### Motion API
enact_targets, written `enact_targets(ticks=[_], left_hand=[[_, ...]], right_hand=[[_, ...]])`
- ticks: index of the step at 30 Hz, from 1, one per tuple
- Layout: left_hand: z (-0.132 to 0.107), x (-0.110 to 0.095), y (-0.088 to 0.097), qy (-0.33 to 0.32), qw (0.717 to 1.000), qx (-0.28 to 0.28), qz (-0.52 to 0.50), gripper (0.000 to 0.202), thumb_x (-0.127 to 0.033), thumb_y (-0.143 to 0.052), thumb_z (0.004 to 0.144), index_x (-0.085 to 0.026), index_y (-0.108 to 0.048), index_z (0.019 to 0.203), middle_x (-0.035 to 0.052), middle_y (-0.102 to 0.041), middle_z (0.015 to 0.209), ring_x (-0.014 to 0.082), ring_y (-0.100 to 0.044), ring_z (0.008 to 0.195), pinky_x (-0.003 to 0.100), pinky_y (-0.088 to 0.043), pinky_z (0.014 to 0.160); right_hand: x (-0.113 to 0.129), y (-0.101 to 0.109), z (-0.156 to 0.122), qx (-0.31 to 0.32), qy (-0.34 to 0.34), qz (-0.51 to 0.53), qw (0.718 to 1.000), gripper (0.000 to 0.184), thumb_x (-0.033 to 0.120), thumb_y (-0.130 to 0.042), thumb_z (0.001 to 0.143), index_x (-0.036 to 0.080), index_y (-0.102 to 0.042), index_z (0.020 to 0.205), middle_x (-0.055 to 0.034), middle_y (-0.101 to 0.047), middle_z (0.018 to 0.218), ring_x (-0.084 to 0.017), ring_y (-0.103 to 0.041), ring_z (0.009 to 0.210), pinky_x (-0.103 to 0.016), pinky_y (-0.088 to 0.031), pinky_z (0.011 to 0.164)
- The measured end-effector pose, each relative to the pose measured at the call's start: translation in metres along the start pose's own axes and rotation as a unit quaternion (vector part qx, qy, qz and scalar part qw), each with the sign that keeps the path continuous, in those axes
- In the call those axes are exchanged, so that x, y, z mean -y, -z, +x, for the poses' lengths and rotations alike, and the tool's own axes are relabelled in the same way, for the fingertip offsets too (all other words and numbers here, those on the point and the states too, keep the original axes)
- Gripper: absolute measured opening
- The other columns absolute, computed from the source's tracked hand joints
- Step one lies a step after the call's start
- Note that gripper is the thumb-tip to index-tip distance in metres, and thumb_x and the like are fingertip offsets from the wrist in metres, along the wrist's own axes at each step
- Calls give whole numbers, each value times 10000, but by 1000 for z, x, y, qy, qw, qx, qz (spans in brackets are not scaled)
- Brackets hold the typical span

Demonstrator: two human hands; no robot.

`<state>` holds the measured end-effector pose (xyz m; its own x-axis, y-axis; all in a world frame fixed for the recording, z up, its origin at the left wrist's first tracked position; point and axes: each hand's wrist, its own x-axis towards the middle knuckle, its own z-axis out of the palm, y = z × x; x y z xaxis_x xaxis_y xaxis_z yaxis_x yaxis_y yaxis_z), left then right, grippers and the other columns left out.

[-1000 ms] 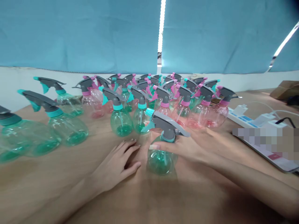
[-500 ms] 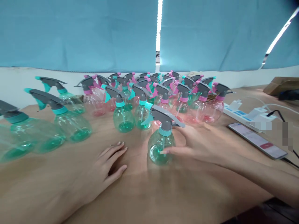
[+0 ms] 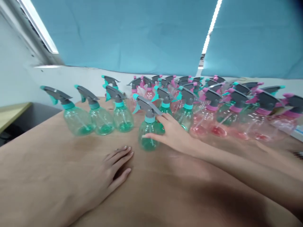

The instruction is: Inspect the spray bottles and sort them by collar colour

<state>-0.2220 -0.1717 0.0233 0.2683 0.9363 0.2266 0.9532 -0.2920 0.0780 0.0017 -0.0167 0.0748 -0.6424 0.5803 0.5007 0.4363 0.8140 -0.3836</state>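
My right hand (image 3: 174, 134) is wrapped round the body of a green spray bottle (image 3: 148, 138), which stands upright with a grey trigger head and a turquoise collar. The thumb lies across the front of the bottle; the other fingers are partly hidden behind it. My left hand (image 3: 115, 170) lies flat on the wooden table (image 3: 146, 195), fingers stretched out and holding nothing. To the left of the held bottle stand several green bottles, the nearest being one spray bottle (image 3: 123, 118).
Several pink spray bottles (image 3: 213, 121) crowd the table's right and back, mixed with green ones (image 3: 187, 116). A blue curtain (image 3: 142, 37) hangs behind them. Part of a white power strip (image 3: 298, 132) shows at the right edge. Another table (image 3: 14, 115) stands at the far left.
The view has turned left. My right hand has carried the green spray bottle leftward and farther from me, close to the standing green bottles. My left hand still rests flat.
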Motion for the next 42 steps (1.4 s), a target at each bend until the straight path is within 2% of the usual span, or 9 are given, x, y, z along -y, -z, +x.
enact_targets(ticks=[4, 11, 15, 20, 29, 34, 37, 40, 42], left_hand=[[-5, 1, 7, 13, 1000, 8, 0, 437, -433, -461, 971, -213, -512, 1345, 75, -512, 1406, 280, -485, 1276, 468, -401, 1047], [9, 4, 6, -17, 999, 17, -26, 448, -407, -491, 956, -195, -524, 1350, 77, -512, 1405, 291, -458, 1298, 454, -381, 1067], [24, 5, 0, -23, 999, 29, -32, 442, -389, -470, 975, -174, -512, 1358, 78, -479, 1433, 275, -410, 1331, 443, -343, 1092], [39, 2, -7, -33, 997, 35, -54, 423, -360, -474, 977, -165, -512, 1350, 78, -471, 1438, 264, -385, 1344, 432, -330, 1097], [46, 1, -12, -40, 997, 27, -63, 409, -343, -484, 972, -158, -519, 1336, 85, -475, 1431, 262, -388, 1338, 429, -311, 1106], [46, 2, -12, -42, 997, 25, -57, 417, -338, -490, 969, -150, -513, 1341, 87, -480, 1428, 261, -404, 1328, 421, -307, 1106], [45, 3, -14, -42, 997, 17, -60, 421, -345, -487, 968, -164, -506, 1348, 80, -480, 1430, 263, -410, 1326, 421, -317, 1100], [44, 4, -16, -46, 997, 8, -56, 422, -365, -471, 974, -178, -504, 1351, 73, -472, 1439, 264, -411, 1326, 425, -329, 1095], [45, 4, -16, -43, 998, 7, -45, 422, -369, -463, 979, -181, -503, 1355, 66, -463, 1446, 259, -406, 1330, 420, -331, 1095]], right_hand=[[0, -16, 24, -1, -8, -30, 1000, 597, 588, -560, 835, 98, -548, 1175, -160, -610, 1185, -304, -523, 1139, -437, -454, 938], [1, -26, 46, -7, -47, -50, 998, 515, 562, -591, 823, 120, -562, 1086, -146, -661, 1032, -324, -624, 958, -437, -503, 773], [6, -26, 54, -5, -66, -65, 996, 531, 536, -599, 829, 91, -547, 1113, -183, -661, 1038, -360, -632, 932, -468, -502, 741], [7, -27, 60, 7, -65, -75, 995, 518, 498, -601, 846, 81, -530, 1145, -182, -669, 1047, -347, -643, 938, -442, -500, 742], [0, -32, 66, -2, -70, -90, 993, 550, 482, -621, 837, 44, -540, 1158, -187, -691, 955, -353, -668, 813, -427, -488, 641], [3, -30, 57, -19, -73, -76, 994, 625, 475, -629, 834, 50, -492, 1271, -195, -668, 1137, -349, -646, 1018, -449, -519, 792], [7, -20, 39, -42, -58, -53, 996, 655, 468, -624, 842, 92, -450, 1349, -145, -608, 1299, -303, -603, 1142, -434, -512, 899], [6, -3, 19, -40, -69, -52, 995, 534, 417, -615, 858, 128, -523, 1297, -98, -657, 1237, -268, -651, 1053, -400, -557, 802], [0, 10, 9, -42, -78, -54, 995, 409, 413, -624, 846, 173, -614, 1178, -54, -724, 1082, -243, -695, 904, -373, -563, 696]])
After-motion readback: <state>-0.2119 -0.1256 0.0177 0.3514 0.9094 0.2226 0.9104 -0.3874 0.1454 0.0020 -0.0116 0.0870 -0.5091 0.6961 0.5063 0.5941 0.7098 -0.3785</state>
